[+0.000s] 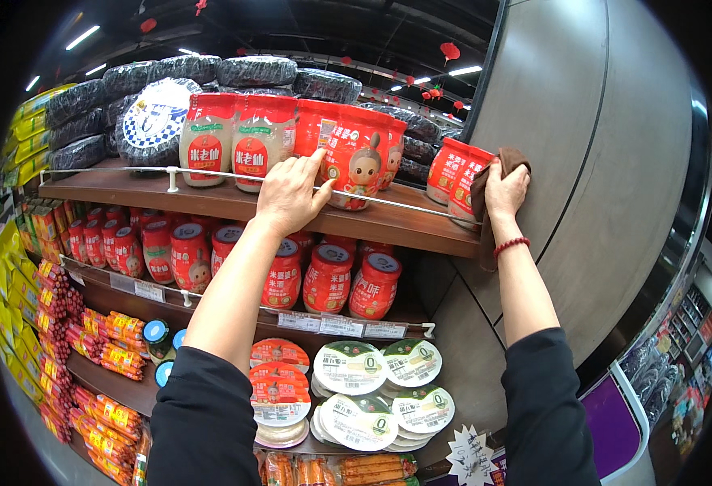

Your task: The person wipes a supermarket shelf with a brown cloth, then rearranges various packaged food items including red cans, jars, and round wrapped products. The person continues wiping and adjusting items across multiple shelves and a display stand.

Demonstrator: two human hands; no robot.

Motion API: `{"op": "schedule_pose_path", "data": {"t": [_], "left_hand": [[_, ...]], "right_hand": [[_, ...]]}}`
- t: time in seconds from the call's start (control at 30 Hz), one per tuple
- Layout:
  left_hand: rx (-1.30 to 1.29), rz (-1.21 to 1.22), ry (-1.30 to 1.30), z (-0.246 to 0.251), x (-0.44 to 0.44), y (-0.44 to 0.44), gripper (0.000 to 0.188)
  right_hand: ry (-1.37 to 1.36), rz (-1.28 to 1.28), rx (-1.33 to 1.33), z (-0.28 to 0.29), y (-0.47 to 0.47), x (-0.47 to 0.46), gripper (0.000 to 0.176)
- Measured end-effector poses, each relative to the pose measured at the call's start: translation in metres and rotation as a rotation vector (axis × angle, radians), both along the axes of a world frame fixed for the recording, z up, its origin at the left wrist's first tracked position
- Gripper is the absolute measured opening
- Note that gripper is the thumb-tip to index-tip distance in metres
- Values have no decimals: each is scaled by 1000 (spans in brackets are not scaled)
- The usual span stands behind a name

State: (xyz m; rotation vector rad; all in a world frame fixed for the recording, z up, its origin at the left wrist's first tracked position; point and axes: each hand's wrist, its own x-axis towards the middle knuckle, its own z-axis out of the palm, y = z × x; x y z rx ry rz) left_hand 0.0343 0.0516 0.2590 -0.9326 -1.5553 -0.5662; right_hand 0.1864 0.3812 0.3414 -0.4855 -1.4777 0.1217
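Note:
My left hand [293, 189] is at the front rail of the top shelf [119, 185]. Its index finger and thumb are apart and touch a red-labelled jar [359, 158] with a cartoon figure on it. My right hand [508, 188] grips a brown cloth [488, 246], which hangs past the shelf's right end. The cloth lies against the side of a red jar [466, 188] that stands by the grey side panel [575, 152]. Between the two jar groups a stretch of wooden shelf shows. Two glass jars with red lids [205, 140] stand left of my left hand.
A thin metal rail [222, 174] runs along the top shelf's front. Dark plastic-wrapped round packs [257, 71] are stacked behind the jars. Below are more red jars [327, 276], round sealed tubs [351, 367], packaged sausages [110, 419] and a star-shaped handwritten sign [470, 455].

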Motion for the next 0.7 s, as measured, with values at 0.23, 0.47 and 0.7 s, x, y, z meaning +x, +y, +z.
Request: {"op": "schedule_pose_path", "data": {"t": [0.23,0.47,0.7], "left_hand": [[10,-36,16,-1,1,0,50],[0,-3,4,0,0,0,51],[-4,11,6,0,0,0,52]], "right_hand": [[41,62,72,-7,7,5,41],[165,358,-137,-20,8,-1,38],[-151,246,-339,-9,7,-9,105]]}}
